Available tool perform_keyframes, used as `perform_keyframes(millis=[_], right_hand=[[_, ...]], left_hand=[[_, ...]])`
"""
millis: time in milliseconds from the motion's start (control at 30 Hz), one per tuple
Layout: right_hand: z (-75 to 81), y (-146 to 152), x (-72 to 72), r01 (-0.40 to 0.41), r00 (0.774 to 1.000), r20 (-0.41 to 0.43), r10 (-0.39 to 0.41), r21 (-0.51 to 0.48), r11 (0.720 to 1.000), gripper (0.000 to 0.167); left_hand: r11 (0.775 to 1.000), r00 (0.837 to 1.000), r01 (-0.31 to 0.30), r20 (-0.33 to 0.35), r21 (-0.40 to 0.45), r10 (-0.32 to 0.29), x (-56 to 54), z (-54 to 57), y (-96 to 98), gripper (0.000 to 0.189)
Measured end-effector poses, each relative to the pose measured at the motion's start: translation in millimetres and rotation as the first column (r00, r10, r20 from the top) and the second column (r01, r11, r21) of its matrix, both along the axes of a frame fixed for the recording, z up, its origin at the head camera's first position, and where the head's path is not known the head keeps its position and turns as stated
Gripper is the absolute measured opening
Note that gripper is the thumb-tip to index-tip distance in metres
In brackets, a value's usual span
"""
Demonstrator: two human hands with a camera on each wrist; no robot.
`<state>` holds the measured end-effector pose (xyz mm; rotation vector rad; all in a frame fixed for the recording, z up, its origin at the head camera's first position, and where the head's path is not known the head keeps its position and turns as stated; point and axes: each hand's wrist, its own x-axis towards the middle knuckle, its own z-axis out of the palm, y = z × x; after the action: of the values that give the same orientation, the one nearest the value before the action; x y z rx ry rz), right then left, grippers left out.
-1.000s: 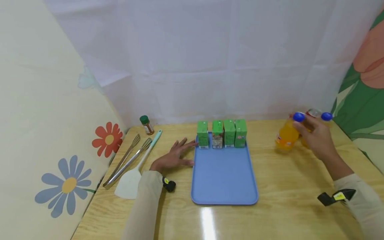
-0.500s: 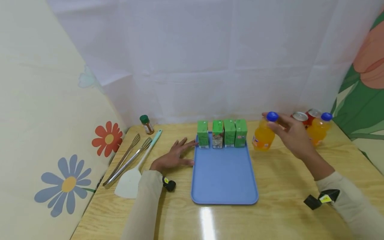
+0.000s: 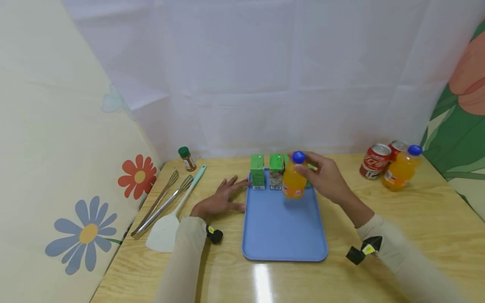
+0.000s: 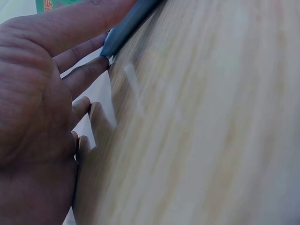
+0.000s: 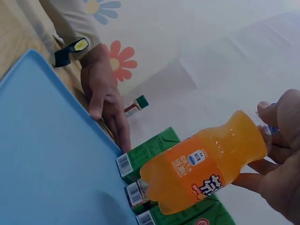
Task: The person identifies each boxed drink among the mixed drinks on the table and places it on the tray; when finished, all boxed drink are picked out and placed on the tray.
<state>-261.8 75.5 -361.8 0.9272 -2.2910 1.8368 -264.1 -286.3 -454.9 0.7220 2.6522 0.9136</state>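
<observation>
An orange soda bottle with a blue cap hangs over the far part of the blue tray. My right hand grips it by the neck, just under the cap; the right wrist view shows the bottle tilted, with its base toward the tray. Several green drink cartons stand in a row along the tray's far edge, and the bottle hides part of the row. With fingers spread, my left hand rests at the tray's left edge, thumb and fingertips right at the rim.
Two red soda cans and a second orange soda bottle stand at the back right. On the left lie a white spatula, metal tongs and, behind them, a spice jar with a green lid.
My right hand has carried the orange soda bottle leftward from beside the cans to over the tray, uncovering the cans and the other bottle. The left hand stays at the tray's edge.
</observation>
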Motion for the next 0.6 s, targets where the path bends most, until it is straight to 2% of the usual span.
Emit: perform_keyframes(millis=[233, 367, 600], right_hand=[[-14.0, -36.9, -2.1, -0.042, 0.999, 0.007, 0.042, 0.030, 0.999, 0.041], [-23.2, -52.6, -3.5, -0.026, 1.000, 0.004, 0.026, 0.074, 0.997, 0.043], [-32.6, -70.1, -3.2, 0.014, 1.000, -0.011, -0.013, 0.135, 0.991, 0.044]], left_hand=[[1.000, 0.999, -0.019, 0.028, -0.007, 0.019, 0.9, 0.0, 0.3, 0.083], [1.000, 0.999, -0.019, 0.043, -0.015, 0.020, 0.8, -0.3, 0.6, 0.083], [1.000, 0.999, -0.025, 0.029, -0.017, 0.025, 1.5, 1.8, 0.4, 0.083]])
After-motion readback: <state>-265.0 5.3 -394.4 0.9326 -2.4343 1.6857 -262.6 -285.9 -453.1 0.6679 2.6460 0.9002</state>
